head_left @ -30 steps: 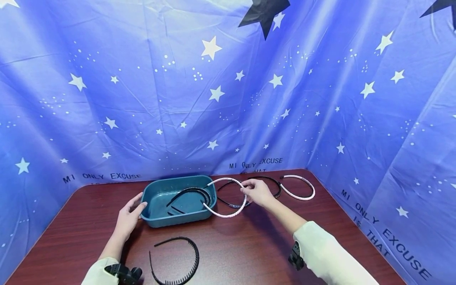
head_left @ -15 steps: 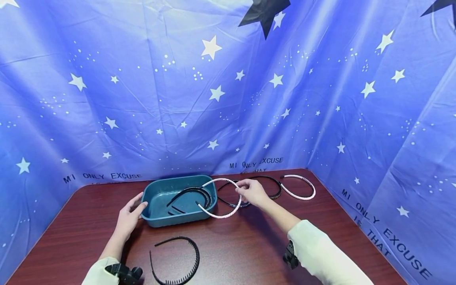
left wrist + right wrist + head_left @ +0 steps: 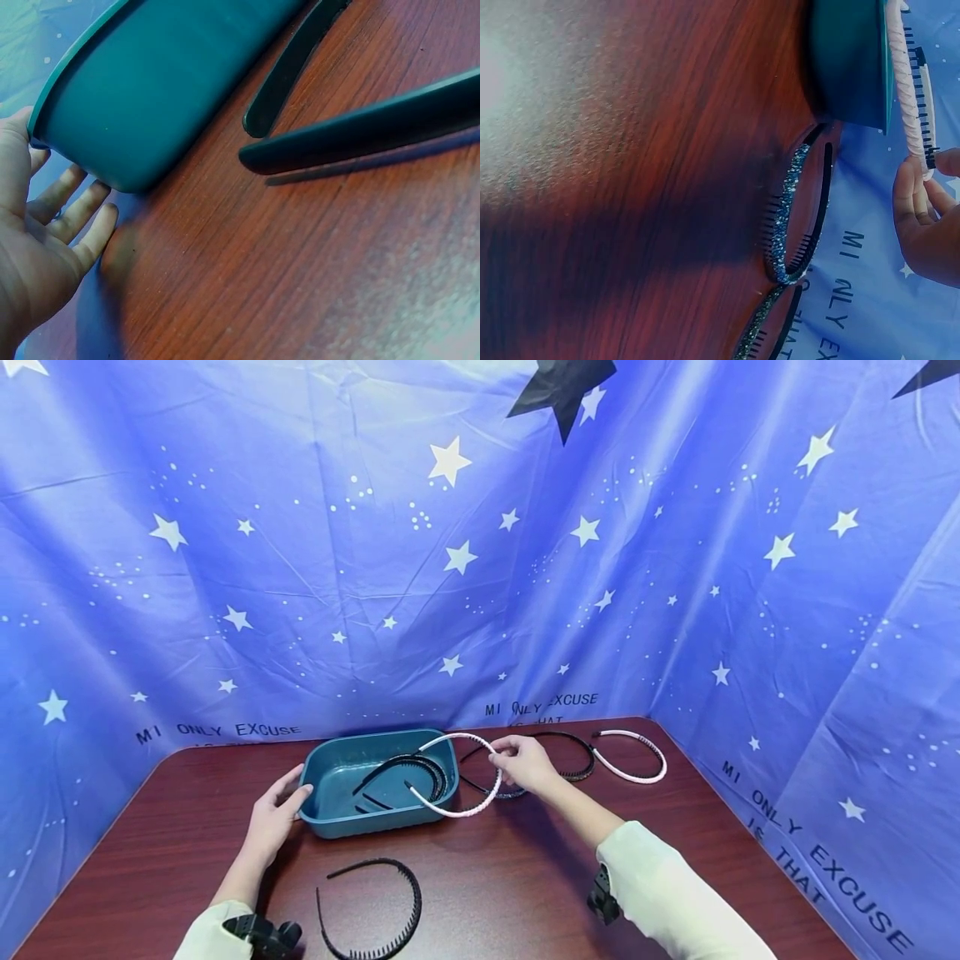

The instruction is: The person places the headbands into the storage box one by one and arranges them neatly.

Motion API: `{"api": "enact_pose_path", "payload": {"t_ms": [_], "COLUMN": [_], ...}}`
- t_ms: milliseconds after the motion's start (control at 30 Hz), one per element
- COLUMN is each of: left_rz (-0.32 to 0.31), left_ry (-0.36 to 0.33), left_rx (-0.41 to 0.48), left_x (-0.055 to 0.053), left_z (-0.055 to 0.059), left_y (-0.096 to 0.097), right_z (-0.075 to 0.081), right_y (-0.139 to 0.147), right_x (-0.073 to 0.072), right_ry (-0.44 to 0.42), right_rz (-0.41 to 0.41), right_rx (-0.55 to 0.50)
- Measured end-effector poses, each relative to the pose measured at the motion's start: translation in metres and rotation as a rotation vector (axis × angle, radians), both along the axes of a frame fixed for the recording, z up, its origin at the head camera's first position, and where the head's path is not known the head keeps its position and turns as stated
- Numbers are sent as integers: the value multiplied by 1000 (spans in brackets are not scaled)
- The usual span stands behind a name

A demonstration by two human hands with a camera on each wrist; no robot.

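Observation:
Pinched in my right hand [image 3: 527, 766] is a pale pink toothed headband [image 3: 480, 806], raised with its dark-tipped ends over the right part of the teal plastic basin [image 3: 330, 825]. The right wrist view shows my thumb and fingers at the bend of that wrapped pink headband [image 3: 904, 97]. My left hand [image 3: 268, 820] holds the basin's left end. Its thumb is at the rim, and the spread fingers [image 3: 79, 214] lie against the lower outer wall. Inside the basin are black headbands [image 3: 405, 762], partly overlapping each other.
A black toothed headband [image 3: 415, 906] lies on the brown table [image 3: 517, 885] in front of the basin. To the right lie a glittery headband [image 3: 784, 202], another black headband [image 3: 581, 752] and a second pink-white headband [image 3: 660, 760]. A blue star-printed cloth [image 3: 375, 568] hangs behind.
My right hand has moved left with the pink headband, bringing its ends farther over the basin. My left hand stays at the basin's left end.

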State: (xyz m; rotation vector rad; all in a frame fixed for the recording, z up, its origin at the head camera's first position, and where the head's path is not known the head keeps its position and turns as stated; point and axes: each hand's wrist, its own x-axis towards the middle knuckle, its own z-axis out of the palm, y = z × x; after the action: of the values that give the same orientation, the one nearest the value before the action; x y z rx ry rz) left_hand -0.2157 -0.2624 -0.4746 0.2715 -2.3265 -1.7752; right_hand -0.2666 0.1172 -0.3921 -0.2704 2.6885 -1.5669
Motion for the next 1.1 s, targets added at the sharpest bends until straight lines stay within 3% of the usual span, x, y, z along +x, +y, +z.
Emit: {"api": "enact_pose_path", "payload": {"t_ms": [1100], "left_rz": [-5], "left_ry": [-22], "left_rx": [-7], "left_x": [1], "left_z": [1], "left_y": [0], "right_z": [1], "right_y": [-25], "right_x": [-8], "right_ry": [-7], "right_rz": [8], "right_rx": [-37]}}
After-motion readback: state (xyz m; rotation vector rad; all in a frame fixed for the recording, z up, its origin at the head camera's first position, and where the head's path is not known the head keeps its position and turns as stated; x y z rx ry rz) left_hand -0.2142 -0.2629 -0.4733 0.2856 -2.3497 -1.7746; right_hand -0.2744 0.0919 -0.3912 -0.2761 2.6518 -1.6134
